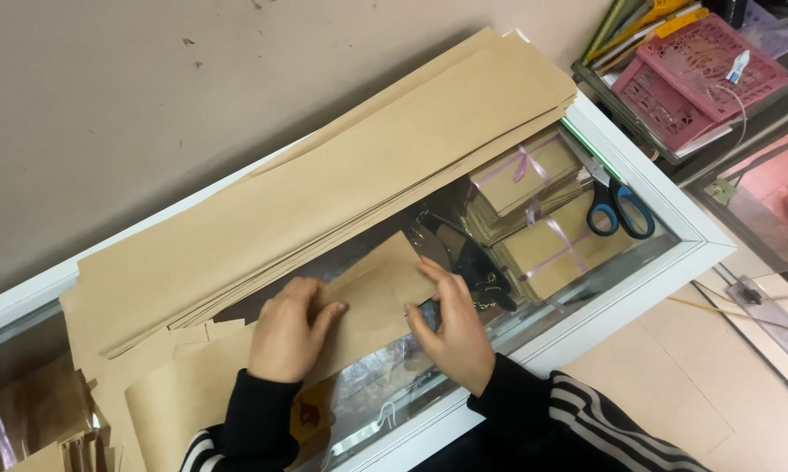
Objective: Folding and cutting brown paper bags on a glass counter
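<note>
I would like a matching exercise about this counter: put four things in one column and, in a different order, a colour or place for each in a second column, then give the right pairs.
Things:
1. scissors
2. plastic crate
3. folded kraft paper piece
4. bundles of kraft paper

Descriptions:
A. pink, at the upper right
B. tied with purple ribbon
C. blue handles, lying on the glass top
D. under the left hand and right hand

Pairs: 1-C, 2-A, 3-D, 4-B
</note>
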